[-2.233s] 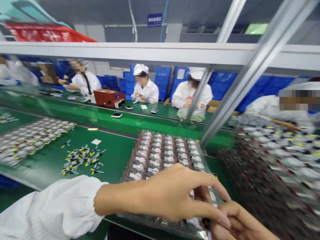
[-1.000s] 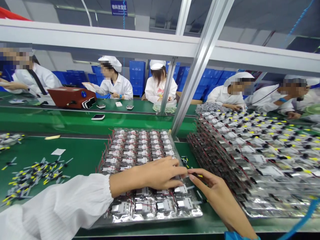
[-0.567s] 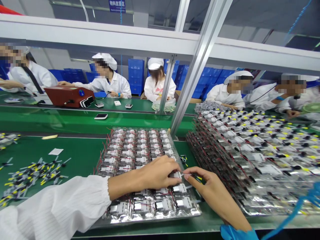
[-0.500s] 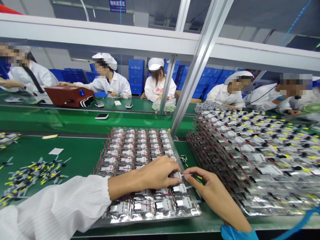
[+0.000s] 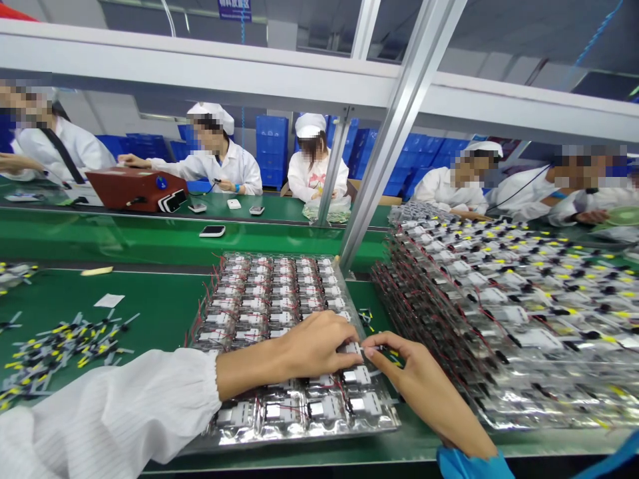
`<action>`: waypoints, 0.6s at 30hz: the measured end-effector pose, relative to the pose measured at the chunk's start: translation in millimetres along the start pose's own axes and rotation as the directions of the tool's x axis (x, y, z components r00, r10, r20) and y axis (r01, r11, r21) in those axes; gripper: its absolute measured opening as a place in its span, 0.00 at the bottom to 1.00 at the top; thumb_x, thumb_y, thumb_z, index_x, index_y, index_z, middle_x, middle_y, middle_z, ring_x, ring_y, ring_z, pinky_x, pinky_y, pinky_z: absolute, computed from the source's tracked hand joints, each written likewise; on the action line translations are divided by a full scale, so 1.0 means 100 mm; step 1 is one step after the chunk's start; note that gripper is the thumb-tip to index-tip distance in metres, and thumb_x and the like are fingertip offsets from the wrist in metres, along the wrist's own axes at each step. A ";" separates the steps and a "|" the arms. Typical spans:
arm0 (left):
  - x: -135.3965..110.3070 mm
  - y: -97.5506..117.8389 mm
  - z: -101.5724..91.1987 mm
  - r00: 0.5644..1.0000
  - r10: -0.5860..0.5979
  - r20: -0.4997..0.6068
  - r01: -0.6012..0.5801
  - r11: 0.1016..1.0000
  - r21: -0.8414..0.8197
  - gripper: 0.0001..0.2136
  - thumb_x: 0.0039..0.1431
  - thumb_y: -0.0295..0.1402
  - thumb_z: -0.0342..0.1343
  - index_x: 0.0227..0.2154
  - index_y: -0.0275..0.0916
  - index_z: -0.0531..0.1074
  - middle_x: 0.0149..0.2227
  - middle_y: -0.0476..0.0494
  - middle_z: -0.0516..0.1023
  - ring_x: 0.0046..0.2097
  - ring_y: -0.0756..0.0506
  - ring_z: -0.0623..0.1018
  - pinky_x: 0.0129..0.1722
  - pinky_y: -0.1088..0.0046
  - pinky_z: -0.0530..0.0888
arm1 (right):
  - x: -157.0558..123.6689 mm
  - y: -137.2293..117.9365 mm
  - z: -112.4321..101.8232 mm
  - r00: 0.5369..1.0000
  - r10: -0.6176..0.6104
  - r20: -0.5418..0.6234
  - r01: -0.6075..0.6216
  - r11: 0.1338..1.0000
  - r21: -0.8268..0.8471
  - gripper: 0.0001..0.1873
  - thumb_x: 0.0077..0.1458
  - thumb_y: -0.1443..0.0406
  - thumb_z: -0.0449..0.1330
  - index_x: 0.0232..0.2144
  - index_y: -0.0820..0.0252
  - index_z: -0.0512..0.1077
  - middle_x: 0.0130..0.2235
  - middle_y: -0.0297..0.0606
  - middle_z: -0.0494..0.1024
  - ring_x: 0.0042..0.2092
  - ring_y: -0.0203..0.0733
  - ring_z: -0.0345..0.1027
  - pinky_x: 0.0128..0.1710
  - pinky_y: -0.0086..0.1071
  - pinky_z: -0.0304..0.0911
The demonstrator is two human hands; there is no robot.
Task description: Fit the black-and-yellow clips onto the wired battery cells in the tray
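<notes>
A transparent plastic tray (image 5: 304,436) lies before me, its pockets holding rows of small white-and-silver parts with thin red wires. Over its right side, my left hand (image 5: 319,342) is closed on one small white part (image 5: 353,348), thumb on the near side and fingers on the far side. My right hand (image 5: 409,366) comes in from the right and pinches at that part's right end. What sits between its thumb and forefinger is too small to make out. Yellow-tipped bits show just under the right fingers. A blue band circles the right wrist.
Trays of similar parts form a tall stack (image 5: 499,319) on the right. Loose grey, black and yellow pieces (image 5: 74,346) are heaped at left, near a white paper slip (image 5: 109,301). A metal post (image 5: 379,146) rises behind the tray. Co-workers sit beyond the green conveyor (image 5: 134,233).
My right fingertips have shifted slightly left, closer to the left hand. The left hand stays nearly still. A small white-and-black device on the conveyor has moved a little right.
</notes>
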State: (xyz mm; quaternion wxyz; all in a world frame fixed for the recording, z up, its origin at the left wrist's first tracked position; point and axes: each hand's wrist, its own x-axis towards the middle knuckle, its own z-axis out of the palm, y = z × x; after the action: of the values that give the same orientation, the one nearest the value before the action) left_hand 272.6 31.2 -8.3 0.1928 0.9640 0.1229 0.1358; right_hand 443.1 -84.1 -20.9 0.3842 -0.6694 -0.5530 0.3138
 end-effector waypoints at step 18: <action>-0.05 0.17 -0.19 0.991 -0.069 0.111 0.066 0.997 0.035 0.17 0.61 0.38 0.60 0.47 0.32 0.72 0.40 0.38 0.79 0.46 0.39 0.77 0.46 0.67 0.71 | -0.13 0.19 -0.12 0.916 -0.300 -0.268 0.223 0.933 -0.282 0.19 0.58 0.51 0.57 0.47 0.51 0.75 0.48 0.38 0.76 0.47 0.48 0.71 0.47 0.40 0.67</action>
State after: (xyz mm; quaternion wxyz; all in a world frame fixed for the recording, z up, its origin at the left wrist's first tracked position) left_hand 265.2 21.0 14.8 0.1888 0.9683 0.1465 0.0730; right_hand 460.7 -101.2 -31.5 0.4182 -0.6716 -0.6062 0.0809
